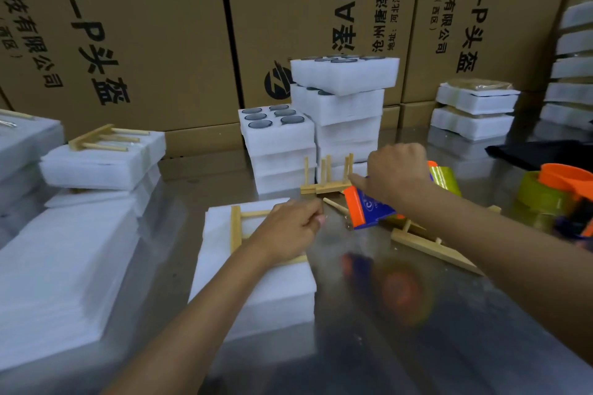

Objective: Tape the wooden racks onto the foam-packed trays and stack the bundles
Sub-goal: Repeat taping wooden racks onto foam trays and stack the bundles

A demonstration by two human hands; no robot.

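The rack (239, 229) lies flat on a foam tray (256, 292) at the centre of the worktop (369, 346), and the left hand (290, 228) rests on it; most of the rack is hidden under this hand. The fingers of the left hand are curled together at 12 o'clock from the tray's far edge, pinching something small which I cannot make out.

The right hand (396, 176) grips a tape dispenser (369, 207), orange and blue, at 2 o'clock from the tray; its fingers are clamped round the handle. The print on the blue part is too small to read.

A second rack (327, 181) stands upright just behind the hands. A third rack (430, 248) lies at 3 o'clock, partly hidden by the right arm. A fourth rack (102, 138) lies on a foam bundle (102, 163) at 10 o'clock.

At 12 o'clock stand two foam stacks (321, 131); the lower one shows six round holes on top. Two taped bundles (475, 112) lie at 2 o'clock.

Cartons (144, 35) behind carry "4.0-P", "AH4." and Chinese text. A yellow tape roll (542, 199) at 3 o'clock is cut off by the edge. A blurred orange shape (398, 289) lies near the camera.
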